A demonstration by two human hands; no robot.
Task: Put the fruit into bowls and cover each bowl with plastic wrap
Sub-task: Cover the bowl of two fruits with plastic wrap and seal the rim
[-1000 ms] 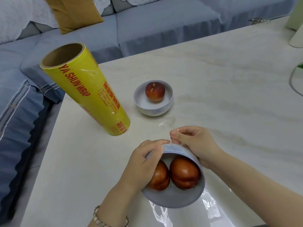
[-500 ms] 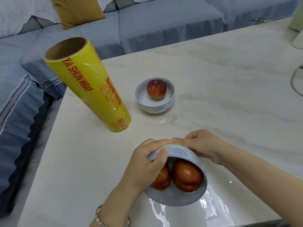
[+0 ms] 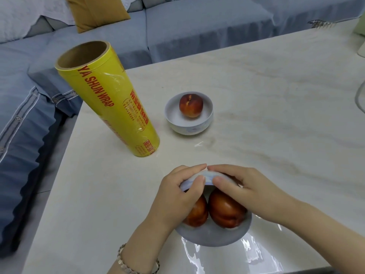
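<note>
"Bowl (image 3: 213,236) w/ the two peaches (image 3: 225,210), where's it at?"

"Near edge of the table (image 3: 276,95), approx 6 o'clock from the table's middle. It's tipped up, mouth facing the person, so both peaches show inside, side by side & touching."

"Hands?"

"Both on its far rim. Left hand (image 3: 177,196) comes in from 7 o'clock: thumb inside the rim, fingers curled over the outside, gripping it. Right hand (image 3: 246,192) comes in from 4 o'clock, same deal: thumb under the rim, fingers wrapped over the top. Fingertips of the two nearly meet at the rim's 12 o'clock."

"Wrap?"

"Clear sheet of wrap (image 3: 256,258) lies shiny on the table under the bowl, spreading toward 5 o'clock. Can't tell if either hand pinches film too. Yellow roll (image 3: 110,99) stands on end at 10 o'clock from the bowl, well apart, cardboard core open at the top."

"2nd bowl (image 3: 189,127)?"

"At 12 o'clock from the first, 3 o'clock of the roll's base, near it but not touching. One peach (image 3: 191,105) inside. Can't tell if film's over it."

"Anything else?"

"Beaded bracelet (image 3: 126,264) on the left wrist. Grey-blue sofa (image 3: 197,26) past the table at 12 o'clock, mustard cushion (image 3: 98,10) on it at 11."
</note>
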